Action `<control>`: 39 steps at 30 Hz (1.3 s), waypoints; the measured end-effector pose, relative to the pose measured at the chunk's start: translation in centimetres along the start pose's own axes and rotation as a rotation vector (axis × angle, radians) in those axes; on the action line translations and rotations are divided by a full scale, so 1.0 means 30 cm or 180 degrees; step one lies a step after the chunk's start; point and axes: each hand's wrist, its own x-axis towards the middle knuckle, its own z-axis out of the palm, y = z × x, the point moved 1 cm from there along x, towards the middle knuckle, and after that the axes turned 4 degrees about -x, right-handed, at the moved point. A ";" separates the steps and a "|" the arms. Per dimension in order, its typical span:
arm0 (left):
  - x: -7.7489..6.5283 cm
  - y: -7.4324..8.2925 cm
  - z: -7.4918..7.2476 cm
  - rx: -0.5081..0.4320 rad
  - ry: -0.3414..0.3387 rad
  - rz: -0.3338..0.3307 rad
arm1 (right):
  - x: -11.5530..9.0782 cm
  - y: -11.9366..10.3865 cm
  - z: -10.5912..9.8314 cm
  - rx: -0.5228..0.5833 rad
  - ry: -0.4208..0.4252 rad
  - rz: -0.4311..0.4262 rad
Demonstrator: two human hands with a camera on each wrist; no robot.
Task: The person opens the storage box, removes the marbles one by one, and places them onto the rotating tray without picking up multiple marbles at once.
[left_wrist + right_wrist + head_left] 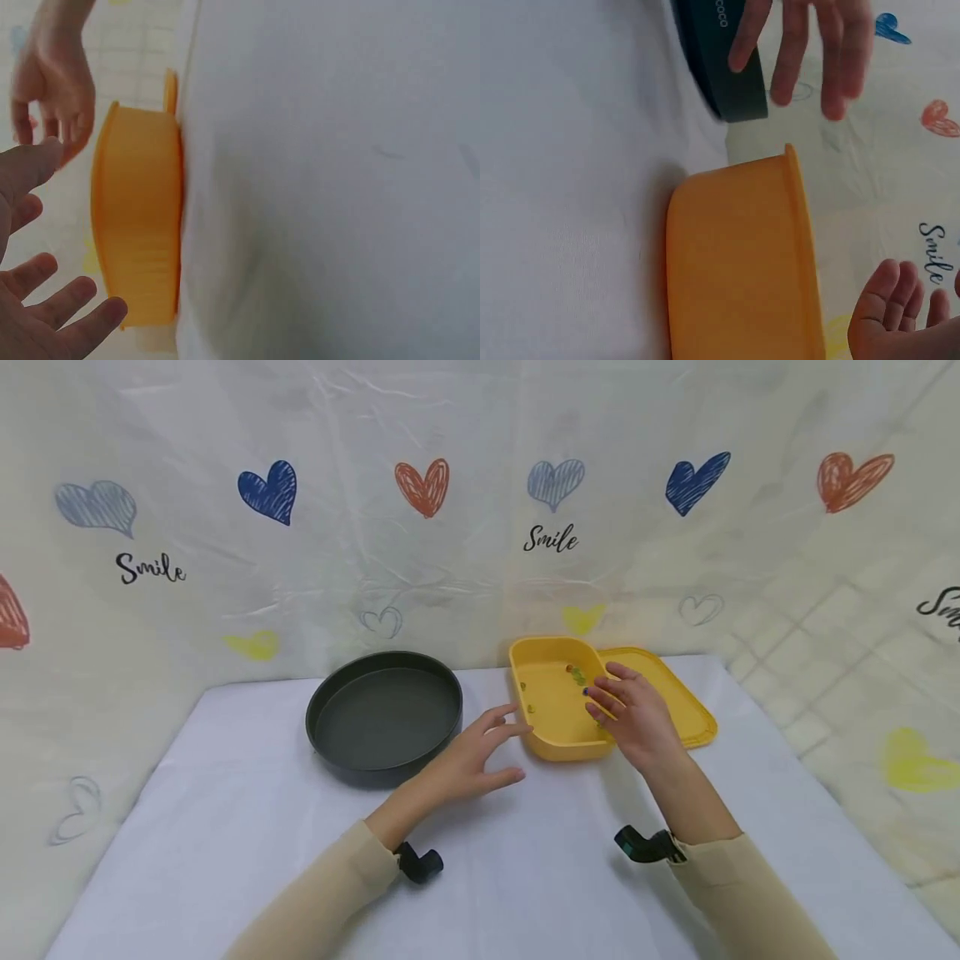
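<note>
1 white-clothed table [525,877]; 1 round dark pan [382,710]; 1 smooth yellow tub [562,752], right of pan; 1 flat tray [681,697]; 1 left hand [468,760], fingers spread, near tub; 1 right hand [637,714], fingers apart, above tub; 6-plus small coloured pieces [531,708] inside tub.

A yellow tub [567,750] holds small coloured pieces [578,676]
</note>
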 end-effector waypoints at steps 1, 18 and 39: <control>-0.017 0.009 -0.013 0.0011 -0.0007 0.0009 | 0.020 0.011 0.011 -0.0291 -0.0036 -0.0083; -0.343 -0.041 -0.269 0.0728 0.0661 0.0185 | 0.199 0.067 0.152 -0.4332 -0.0564 -0.0892; -0.463 -0.136 -0.413 0.1197 0.0212 -0.0295 | 0.228 0.167 0.164 -0.5241 -0.0756 -0.0744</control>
